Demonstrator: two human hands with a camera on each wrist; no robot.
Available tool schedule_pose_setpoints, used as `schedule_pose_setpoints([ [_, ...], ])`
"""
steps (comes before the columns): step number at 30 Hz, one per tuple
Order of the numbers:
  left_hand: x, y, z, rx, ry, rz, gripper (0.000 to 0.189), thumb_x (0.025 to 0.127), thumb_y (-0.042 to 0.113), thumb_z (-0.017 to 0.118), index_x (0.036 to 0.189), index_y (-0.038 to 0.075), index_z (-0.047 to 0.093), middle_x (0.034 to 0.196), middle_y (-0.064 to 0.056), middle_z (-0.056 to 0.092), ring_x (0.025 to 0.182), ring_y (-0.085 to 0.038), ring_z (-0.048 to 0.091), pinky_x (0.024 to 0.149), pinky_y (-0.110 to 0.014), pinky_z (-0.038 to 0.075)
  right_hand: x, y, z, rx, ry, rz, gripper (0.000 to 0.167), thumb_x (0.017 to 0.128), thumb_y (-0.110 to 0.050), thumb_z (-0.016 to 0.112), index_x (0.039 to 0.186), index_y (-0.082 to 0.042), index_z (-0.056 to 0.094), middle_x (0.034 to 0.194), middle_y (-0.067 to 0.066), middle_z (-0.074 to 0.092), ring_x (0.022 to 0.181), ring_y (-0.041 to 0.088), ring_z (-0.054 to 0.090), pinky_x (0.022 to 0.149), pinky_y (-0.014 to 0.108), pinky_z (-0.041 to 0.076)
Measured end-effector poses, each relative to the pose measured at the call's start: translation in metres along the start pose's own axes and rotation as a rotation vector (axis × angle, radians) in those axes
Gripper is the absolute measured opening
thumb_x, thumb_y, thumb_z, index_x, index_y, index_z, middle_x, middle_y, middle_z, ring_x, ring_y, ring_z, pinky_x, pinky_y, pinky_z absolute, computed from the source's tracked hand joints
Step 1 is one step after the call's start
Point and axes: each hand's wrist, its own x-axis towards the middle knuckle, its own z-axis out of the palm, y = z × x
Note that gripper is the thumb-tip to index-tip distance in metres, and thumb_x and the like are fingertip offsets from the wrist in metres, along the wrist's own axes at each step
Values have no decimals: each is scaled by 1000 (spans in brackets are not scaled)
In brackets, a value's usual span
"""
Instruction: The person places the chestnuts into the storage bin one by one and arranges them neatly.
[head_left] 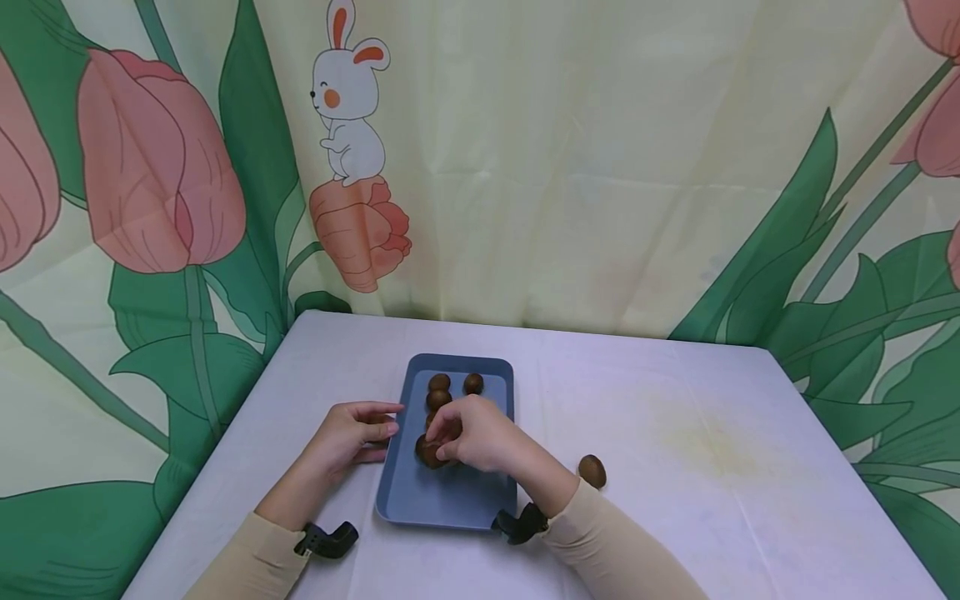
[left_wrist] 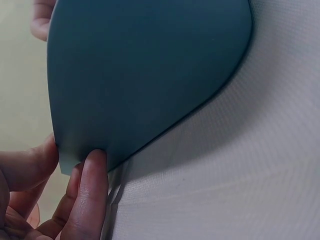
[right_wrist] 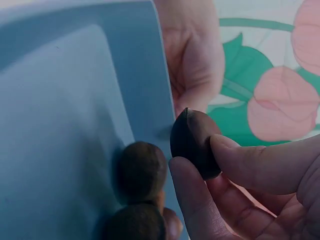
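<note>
My right hand (head_left: 480, 435) is over the blue tray (head_left: 450, 504) and pinches a dark brown chestnut (right_wrist: 186, 142) between thumb and fingertips, its pointed tip facing up in the right wrist view. More chestnuts lie in the tray: one chestnut (head_left: 439, 382) near the far left, another chestnut (head_left: 473, 383) at the far right, others lined up below the left one and partly behind my fingers. At the tray's left side, my left hand (head_left: 343, 439) holds the edge, thumb at the rim and fingers against the outer wall (left_wrist: 150, 75).
A single chestnut (head_left: 592, 472) lies on the white-covered table (head_left: 675, 533), right of the tray and close to my right forearm. Behind the table hangs a curtain (head_left: 555, 183) printed with tulips and a rabbit. Black wrist mounts (head_left: 327, 540) sit under both wrists.
</note>
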Motion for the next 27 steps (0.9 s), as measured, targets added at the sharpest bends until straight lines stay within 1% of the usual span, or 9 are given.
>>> schedule_pose_setpoints([
  [4,0,0,0,-8,-8,-1,40,98,5,78,137,4,73,115,-13,74,86,-18,77,76,-38,69,0,-3,5,-23,-23,-3,21,87,1,86,92,-19,82,80,-9,75,74,4,67,67,23,56],
  [8,0,0,-1,-6,-8,1,40,98,5,78,137,4,73,115,-13,74,85,-18,77,75,-38,69,-1,-6,8,-47,-44,-12,21,86,1,86,92,-19,82,80,-9,75,74,3,66,67,22,57],
  [14,1,0,-1,-7,-5,1,39,98,4,77,137,4,73,113,-12,75,85,-18,76,74,-37,69,-2,-10,12,-113,-61,-13,21,87,0,86,91,-20,81,82,-10,75,75,2,65,69,21,55],
  [18,2,0,-1,-14,-5,-2,39,98,4,77,137,4,73,112,-11,76,84,-17,76,73,-36,68,-2,-12,16,-146,-58,-1,20,87,0,86,90,-19,81,80,-11,73,74,3,63,68,21,55],
  [24,2,0,-1,-9,-3,5,40,98,4,78,137,4,73,112,-10,75,85,-15,76,73,-35,68,-4,-11,25,-190,-48,4,21,85,0,86,86,-20,80,74,-11,69,69,3,60,62,21,52],
  [27,2,-1,-1,-9,-5,8,39,98,4,78,137,4,73,112,-10,75,85,-15,76,73,-35,68,-4,-9,30,-193,-32,2,22,84,0,87,84,-21,80,72,-12,68,68,2,60,60,21,52],
])
